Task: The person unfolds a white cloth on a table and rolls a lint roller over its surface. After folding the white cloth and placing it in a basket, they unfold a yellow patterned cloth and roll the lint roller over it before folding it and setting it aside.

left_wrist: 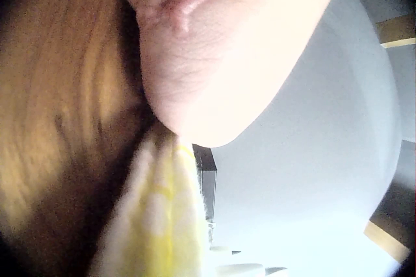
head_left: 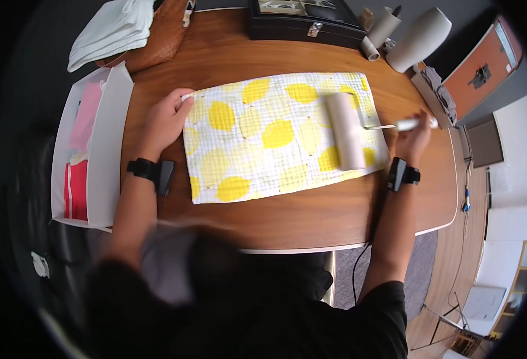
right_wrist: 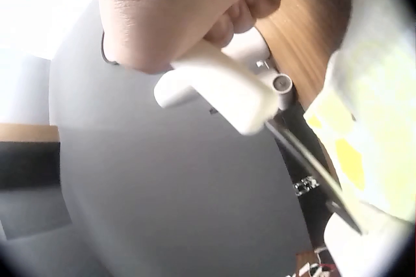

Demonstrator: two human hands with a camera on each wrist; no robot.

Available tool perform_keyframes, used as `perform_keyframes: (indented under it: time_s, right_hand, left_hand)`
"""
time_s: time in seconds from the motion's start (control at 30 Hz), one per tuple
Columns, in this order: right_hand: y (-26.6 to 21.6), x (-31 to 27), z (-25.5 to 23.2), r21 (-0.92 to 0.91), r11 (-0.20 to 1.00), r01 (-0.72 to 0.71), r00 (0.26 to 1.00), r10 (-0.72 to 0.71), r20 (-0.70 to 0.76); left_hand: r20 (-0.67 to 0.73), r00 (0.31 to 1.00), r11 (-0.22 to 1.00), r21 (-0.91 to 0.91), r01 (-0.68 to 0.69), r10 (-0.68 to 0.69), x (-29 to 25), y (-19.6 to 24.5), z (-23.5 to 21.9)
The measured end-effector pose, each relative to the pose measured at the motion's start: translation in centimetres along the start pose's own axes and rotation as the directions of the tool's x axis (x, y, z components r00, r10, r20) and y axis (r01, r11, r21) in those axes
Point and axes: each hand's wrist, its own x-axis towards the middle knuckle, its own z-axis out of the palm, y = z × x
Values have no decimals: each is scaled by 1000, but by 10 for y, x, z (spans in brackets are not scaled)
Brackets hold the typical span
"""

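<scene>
A white cloth with yellow lemons [head_left: 278, 134] lies spread on the wooden table [head_left: 215, 60]. At its upper left corner my left hand [head_left: 169, 119] pinches the edge between thumb and fingers; the left wrist view shows the cloth [left_wrist: 162, 225] bunched below the hand [left_wrist: 195, 62]. My right hand [head_left: 415, 139] grips the white handle [head_left: 408, 124] of a lint roller, whose pale cylinder [head_left: 346, 131] rests over the cloth's right part. In the right wrist view the fingers of the hand [right_wrist: 175, 17] curl round the handle [right_wrist: 227, 88].
On the left stands a white box [head_left: 124, 102] with pink and red fabric. Behind it are a brown bag [head_left: 164, 39] and folded white cloth [head_left: 111, 33]. A black case [head_left: 305, 27], a white vase [head_left: 419, 39] and a grey box [head_left: 434, 99] line the back and right.
</scene>
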Motion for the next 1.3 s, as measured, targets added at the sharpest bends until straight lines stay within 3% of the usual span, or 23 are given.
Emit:
perform_keyframes:
  time_s: [0.07, 0.2, 0.27, 0.33, 0.4, 0.47, 0.5, 0.63, 0.73, 0.8, 0.87, 1.0, 1.07, 1.1, 1.2, 1.3]
  right_hand:
    - [-6, 7, -3, 23, 1000, 7, 976, -2, -216]
    - [4, -10, 4, -26, 999, -31, 998, 32, 55]
    - [6, -40, 36, -61, 993, -103, 975, 113, 191]
    - [17, -69, 54, -152, 974, -166, 894, 213, 394]
    - [21, -101, 73, -221, 927, -303, 766, 375, 523]
    - [18, -129, 88, -395, 884, -251, 643, 457, 614]
    - [17, -142, 95, -441, 867, -230, 639, 476, 604]
    - [15, -149, 97, -464, 870, -166, 651, 451, 611]
    - [23, -116, 81, -292, 916, -276, 730, 398, 556]
    - [24, -95, 75, -117, 953, -280, 855, 303, 421]
    - [17, -82, 73, -19, 967, -255, 932, 251, 260]
    - [8, -95, 78, 1, 973, -229, 951, 223, 214]
    - [11, -116, 85, -66, 961, -270, 882, 274, 382]
    - [12, -127, 88, -161, 928, -336, 793, 371, 483]
    - [27, -173, 106, -411, 859, -306, 649, 504, 570]
    - [23, -201, 117, -465, 837, -289, 580, 539, 611]
  left_hand:
    - [-11, 1000, 1000, -13, -10, 10, 0, 0, 0]
    - [-16, 1000, 1000, -11, -21, 21, 0, -3, 1]
    - [-20, 999, 1000, -18, -26, 25, 1, -7, 1]
    - [-23, 999, 999, -12, -34, 34, 2, -12, 2]
    - [-32, 998, 999, 4, -45, 45, 4, -16, 3]
    - [-34, 998, 999, 18, -43, 44, 3, -12, 2]
    - [-34, 999, 999, 26, -40, 41, 2, -10, 1]
    - [-42, 997, 995, 83, -54, 57, 0, -5, 0]
    - [-36, 998, 998, 36, -47, 48, 0, -8, 0]
    - [-35, 999, 1000, 10, -28, 29, -2, 2, 0]
    - [-45, 999, 995, 95, -22, 26, -4, 10, -3]
    - [-37, 999, 992, 124, -8, 12, -2, 3, -4]
    - [-36, 999, 987, 158, 3, 3, -4, 12, -7]
    - [-41, 999, 988, 154, -6, 12, -4, 10, -6]
    - [-43, 999, 993, 118, -26, 31, -3, 2, -5]
    - [-36, 999, 990, 142, -24, 29, -2, 2, -6]
